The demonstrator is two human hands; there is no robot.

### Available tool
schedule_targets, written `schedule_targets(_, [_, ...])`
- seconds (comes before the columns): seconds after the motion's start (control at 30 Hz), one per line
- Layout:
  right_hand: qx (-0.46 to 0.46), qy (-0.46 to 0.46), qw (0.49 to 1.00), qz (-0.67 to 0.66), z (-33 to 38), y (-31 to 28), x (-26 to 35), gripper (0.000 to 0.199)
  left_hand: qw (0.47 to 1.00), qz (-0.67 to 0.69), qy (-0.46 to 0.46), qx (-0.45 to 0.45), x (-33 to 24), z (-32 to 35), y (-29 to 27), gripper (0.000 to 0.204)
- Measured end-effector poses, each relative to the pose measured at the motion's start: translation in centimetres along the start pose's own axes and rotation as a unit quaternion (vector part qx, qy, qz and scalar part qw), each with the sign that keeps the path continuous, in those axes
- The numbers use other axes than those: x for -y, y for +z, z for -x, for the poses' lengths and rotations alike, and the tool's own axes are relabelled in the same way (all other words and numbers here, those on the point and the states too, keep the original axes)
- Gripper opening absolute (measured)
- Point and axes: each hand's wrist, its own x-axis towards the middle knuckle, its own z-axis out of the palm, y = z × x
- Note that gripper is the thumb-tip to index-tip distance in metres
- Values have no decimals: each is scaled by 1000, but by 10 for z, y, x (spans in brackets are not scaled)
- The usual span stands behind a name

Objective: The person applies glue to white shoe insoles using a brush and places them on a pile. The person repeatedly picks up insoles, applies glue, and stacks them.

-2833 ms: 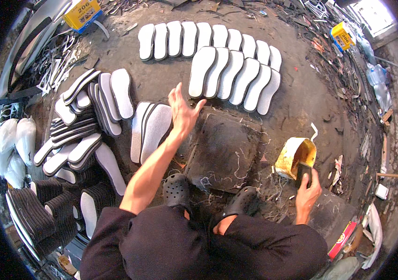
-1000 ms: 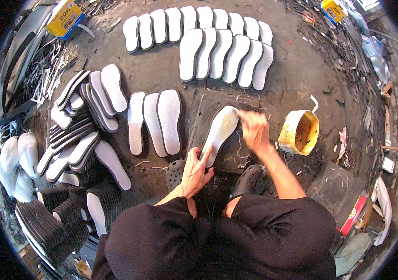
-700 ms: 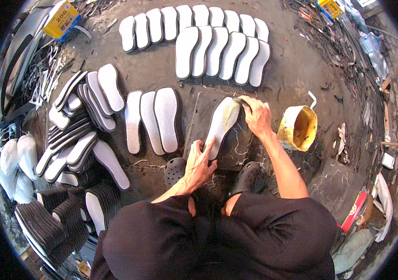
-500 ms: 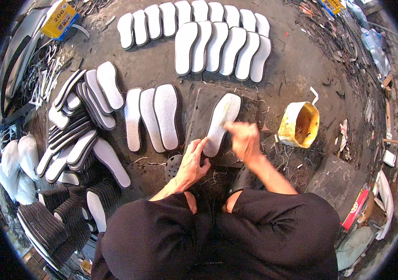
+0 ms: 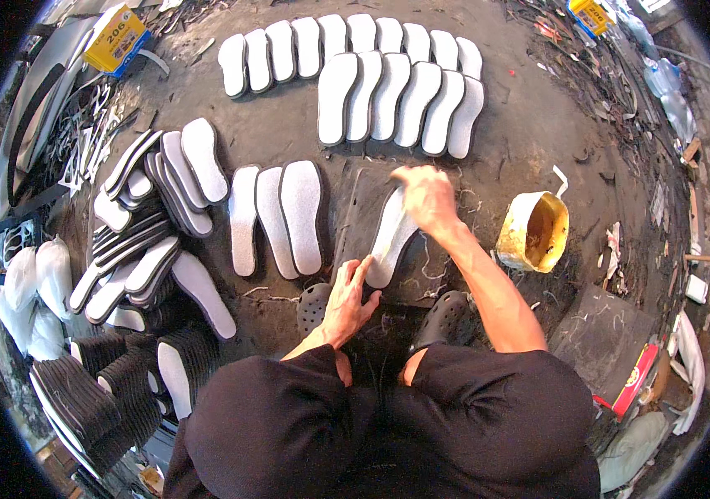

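A pale shoe insole point(image 5: 390, 237) with a dark edge lies on a dark board point(image 5: 356, 218) in front of me. My left hand point(image 5: 346, 309) holds its heel end, fingertips along the left edge and the thumb by the tip. Over the toe end my right hand point(image 5: 430, 200) is closed, covering part of the insole; whatever its fingers may hold is hidden. A yellowish streak of wet-looking stuff shows down the insole's face. To the right stands a cut-open yellowish container point(image 5: 529, 237), stained brown inside. Three more insoles point(image 5: 301, 216) lie left of the board.
Two rows of white insoles point(image 5: 363, 100) lie at the far side. Left are a loose heap of insoles point(image 5: 151, 241) and dark stacks point(image 5: 80, 399). White plastic bags point(image 5: 30, 291) sit at the left rim. A dark flat sheet point(image 5: 596, 333) and red box point(image 5: 636, 378) lie right.
My right hand has moved up and away along the insole, from beside its middle to over its toe end. The left hand stays at the heel. The whole view has shifted slightly.
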Motion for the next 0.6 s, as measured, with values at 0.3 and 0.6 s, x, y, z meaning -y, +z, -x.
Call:
schedule_targets(0.3, [-8, -25, 1000, 5, 3, -22, -17, 32, 999, 21, -20, 13, -1, 0, -4, 83])
schedule_targets(0.6, [70, -191, 978, -44, 159, 13, 86, 35, 964, 177, -118, -161, 12, -13, -39, 47])
